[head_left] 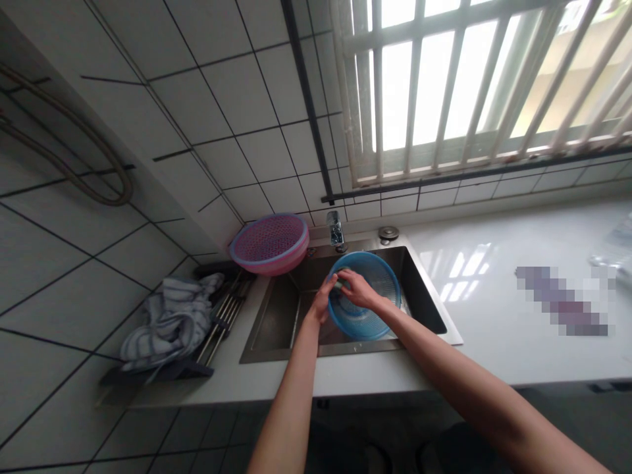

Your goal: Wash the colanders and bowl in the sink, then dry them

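Note:
A round blue plastic colander (368,322) sits in the steel sink, tilted slightly toward me. At its left rim is my left hand (323,301), closed, with the fingers partly hidden. My right hand (357,289) reaches over the colander's opening, its fingers bent and pressed together close to the left hand. Between the two hands shows a small green piece (339,284), pinched by the right fingers; it looks like a scouring sponge, but most of it is covered.
The sink (269,322) has a chrome faucet (334,229) behind it and a drain strainer (388,233) at its back edge. A pink colander (270,247) stands at the back left. A striped cloth (170,322) lies on a rack (224,322). Blurred things lie on the right counter (486,322).

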A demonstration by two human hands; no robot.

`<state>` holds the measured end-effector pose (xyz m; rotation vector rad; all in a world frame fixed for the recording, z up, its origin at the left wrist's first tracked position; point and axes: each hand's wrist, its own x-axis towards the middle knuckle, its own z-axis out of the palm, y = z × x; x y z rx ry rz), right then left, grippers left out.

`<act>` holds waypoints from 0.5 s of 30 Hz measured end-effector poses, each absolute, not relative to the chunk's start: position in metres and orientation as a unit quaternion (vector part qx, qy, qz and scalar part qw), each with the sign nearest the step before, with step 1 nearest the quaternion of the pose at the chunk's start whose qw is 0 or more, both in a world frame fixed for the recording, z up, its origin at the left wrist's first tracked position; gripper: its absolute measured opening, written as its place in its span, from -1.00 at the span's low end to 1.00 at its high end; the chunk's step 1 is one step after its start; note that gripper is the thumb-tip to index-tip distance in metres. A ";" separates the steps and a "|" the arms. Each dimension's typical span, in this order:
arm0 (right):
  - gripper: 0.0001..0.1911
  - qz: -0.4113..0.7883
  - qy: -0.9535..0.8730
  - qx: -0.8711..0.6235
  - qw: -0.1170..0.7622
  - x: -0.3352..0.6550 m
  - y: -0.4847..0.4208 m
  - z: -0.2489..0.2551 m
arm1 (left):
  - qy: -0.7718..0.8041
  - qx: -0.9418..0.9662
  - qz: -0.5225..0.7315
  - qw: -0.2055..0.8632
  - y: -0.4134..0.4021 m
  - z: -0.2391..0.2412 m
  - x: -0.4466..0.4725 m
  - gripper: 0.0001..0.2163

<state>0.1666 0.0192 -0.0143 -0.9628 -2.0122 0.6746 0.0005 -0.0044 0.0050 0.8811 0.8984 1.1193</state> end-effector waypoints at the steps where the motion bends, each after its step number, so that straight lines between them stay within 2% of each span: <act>1: -0.61 0.215 -0.794 -0.397 0.408 0.170 0.022 -0.010 | 0.400 0.386 0.488 0.674 -0.004 0.005 0.000 -0.47; 5: -0.71 0.051 -0.825 -0.459 0.325 0.201 0.032 0.007 | 0.422 0.345 0.474 0.692 -0.004 0.009 -0.003 -0.53; 8: -0.82 -0.017 -0.819 -0.509 0.263 0.234 0.037 0.015 | 0.446 0.328 0.467 0.689 -0.005 0.012 -0.007 -0.50; 11: -0.87 -0.004 -0.765 -0.586 0.268 0.265 0.036 0.010 | 0.445 0.346 0.483 0.670 -0.006 0.015 -0.008 -0.45; 15: -0.98 0.130 -0.664 -0.678 0.287 0.289 0.023 -0.021 | 0.419 0.370 0.559 0.612 -0.008 0.017 -0.005 -0.41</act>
